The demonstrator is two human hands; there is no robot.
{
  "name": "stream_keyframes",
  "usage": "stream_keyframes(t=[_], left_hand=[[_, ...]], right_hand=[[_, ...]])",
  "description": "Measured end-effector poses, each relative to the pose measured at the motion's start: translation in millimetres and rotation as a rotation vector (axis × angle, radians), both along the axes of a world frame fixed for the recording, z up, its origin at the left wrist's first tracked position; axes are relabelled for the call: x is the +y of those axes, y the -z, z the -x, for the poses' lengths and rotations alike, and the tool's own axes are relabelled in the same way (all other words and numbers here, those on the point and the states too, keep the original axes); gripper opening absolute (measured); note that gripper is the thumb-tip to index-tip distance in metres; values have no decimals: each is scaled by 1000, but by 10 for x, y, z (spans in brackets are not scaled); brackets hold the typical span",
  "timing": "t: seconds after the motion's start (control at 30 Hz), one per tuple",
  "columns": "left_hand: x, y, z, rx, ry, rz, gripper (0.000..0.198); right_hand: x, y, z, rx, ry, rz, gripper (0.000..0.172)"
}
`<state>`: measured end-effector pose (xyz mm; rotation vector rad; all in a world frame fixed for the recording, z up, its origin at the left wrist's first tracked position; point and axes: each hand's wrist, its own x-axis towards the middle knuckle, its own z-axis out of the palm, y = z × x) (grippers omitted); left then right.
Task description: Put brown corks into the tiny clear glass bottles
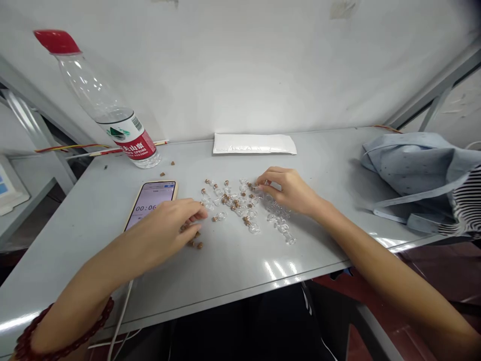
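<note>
My left hand [176, 225] hovers over a few small brown corks [200, 245] at the table's left middle. Its fingers are bent, with the thumb apart from the forefinger and nothing visible between them; some corks are hidden beneath. Towards the right, my right hand [283, 190] has thumb and forefinger pinched at the edge of the pile, on what looks like a tiny clear glass bottle, mostly hidden by the fingers. Several tiny bottles with corks [235, 204] lie scattered between the hands. Several clear bottles [282, 226], seemingly uncorked, lie below my right hand.
A phone [150, 203] showing a timer lies partly beneath my left forearm. Behind it stands a red-capped water bottle [108, 105]. A white packet [253, 144] lies by the wall, and a light blue cloth bag [421, 170] sits at the right. A white cable [122, 316] hangs over the front edge.
</note>
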<state>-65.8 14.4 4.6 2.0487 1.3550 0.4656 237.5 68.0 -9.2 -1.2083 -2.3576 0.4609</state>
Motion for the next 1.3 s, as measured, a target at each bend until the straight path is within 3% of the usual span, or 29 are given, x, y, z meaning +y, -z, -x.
stream_keyframes(t=[0.1,0.27,0.63,0.77,0.87,1.0,1.3], left_hand=[[23,46,73,216,149,-51,14],[0,7,31,271,216,-62,17],[17,-17,-27,194,182,-65,23],[22,-87,-122,95,67,-126,21],[11,-116,-168,38,1,-138,19],[-23,-127,-230,-55,1,-78,17],[-44,-123,-358,-108,-32,-84,20]], right_hand=[[24,5,-16,-36,-1,19,22],[20,24,-6,-29,-11,48,22],[11,-76,-32,75,4,122,23],[33,-117,-96,100,71,131,21],[65,-157,-208,67,83,234,20],[112,-199,-381,-9,76,354,34],[124,-157,-389,-40,74,400,17]])
